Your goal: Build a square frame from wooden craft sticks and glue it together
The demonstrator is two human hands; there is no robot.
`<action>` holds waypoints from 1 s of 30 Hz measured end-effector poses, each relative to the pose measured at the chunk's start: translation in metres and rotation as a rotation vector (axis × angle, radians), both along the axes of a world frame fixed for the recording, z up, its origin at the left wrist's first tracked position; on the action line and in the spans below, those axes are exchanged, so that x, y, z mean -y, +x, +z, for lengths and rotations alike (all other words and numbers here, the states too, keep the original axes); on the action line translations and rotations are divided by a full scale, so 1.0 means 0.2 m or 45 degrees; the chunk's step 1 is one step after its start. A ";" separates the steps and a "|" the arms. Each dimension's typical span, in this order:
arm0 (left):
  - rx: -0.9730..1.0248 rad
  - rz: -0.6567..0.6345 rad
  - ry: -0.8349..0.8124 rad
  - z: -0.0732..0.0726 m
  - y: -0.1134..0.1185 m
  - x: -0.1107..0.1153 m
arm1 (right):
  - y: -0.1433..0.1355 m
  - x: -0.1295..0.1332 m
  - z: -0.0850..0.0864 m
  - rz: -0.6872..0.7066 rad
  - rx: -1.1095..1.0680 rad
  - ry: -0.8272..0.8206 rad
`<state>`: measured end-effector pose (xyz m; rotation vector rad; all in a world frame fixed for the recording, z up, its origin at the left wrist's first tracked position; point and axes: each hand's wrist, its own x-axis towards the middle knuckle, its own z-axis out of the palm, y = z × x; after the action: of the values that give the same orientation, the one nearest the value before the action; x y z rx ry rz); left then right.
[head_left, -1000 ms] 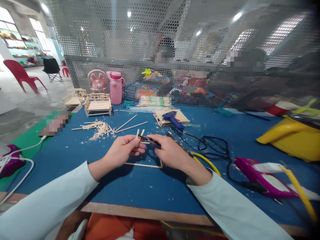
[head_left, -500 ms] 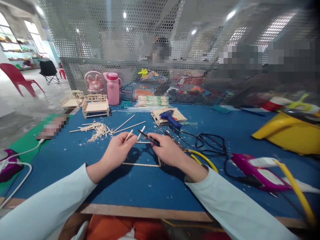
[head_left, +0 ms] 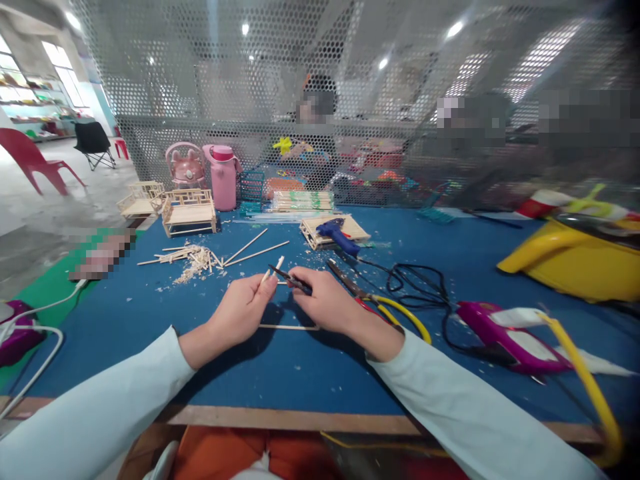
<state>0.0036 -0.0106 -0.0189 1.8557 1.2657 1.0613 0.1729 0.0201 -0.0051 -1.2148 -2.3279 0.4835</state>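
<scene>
My left hand (head_left: 243,310) pinches a short wooden stick (head_left: 273,268) that points up and away from me. My right hand (head_left: 325,301) grips a small dark cutting tool (head_left: 286,276) whose tip meets the stick just above my left fingers. Both hands hover over a thin wooden stick frame (head_left: 289,327) lying flat on the blue table mat (head_left: 280,373), partly hidden under my hands.
A pile of stick offcuts (head_left: 193,259) and two long sticks (head_left: 256,251) lie ahead on the left. Yellow-handled pliers (head_left: 385,303), a blue glue gun (head_left: 340,237), black cable (head_left: 425,287) and a magenta tool (head_left: 500,330) sit right. Miniature wooden furniture (head_left: 189,210) and a pink bottle (head_left: 223,177) stand by the mesh screen.
The view has shifted slightly left. My hands have drawn closer together, and the tool tip now meets the stick in my left hand, which was held apart half a second ago.
</scene>
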 end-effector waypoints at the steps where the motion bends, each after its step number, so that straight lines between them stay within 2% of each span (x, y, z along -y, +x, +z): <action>1: -0.007 0.012 -0.008 0.00 0.00 0.00 | -0.01 0.00 0.00 -0.009 0.008 0.017; 6: -0.061 0.029 -0.003 -0.01 -0.01 -0.02 | -0.01 0.01 -0.01 -0.042 0.079 0.052; 12: -0.203 -0.061 0.101 0.02 -0.05 -0.04 | 0.03 0.00 0.02 0.048 0.060 -0.030; 19: -0.315 -0.101 0.180 0.01 -0.04 -0.03 | 0.05 0.00 0.00 0.135 0.033 -0.061; 24: -0.329 -0.090 0.212 0.01 -0.03 -0.03 | 0.04 0.01 -0.01 0.117 0.017 -0.022; 30: -0.331 -0.011 0.200 -0.01 -0.03 -0.03 | -0.01 -0.02 -0.04 0.014 0.086 0.128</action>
<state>-0.0020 -0.0037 -0.0219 2.1728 1.3500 0.9610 0.1700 0.0246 -0.0135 -1.1882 -2.3859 0.3297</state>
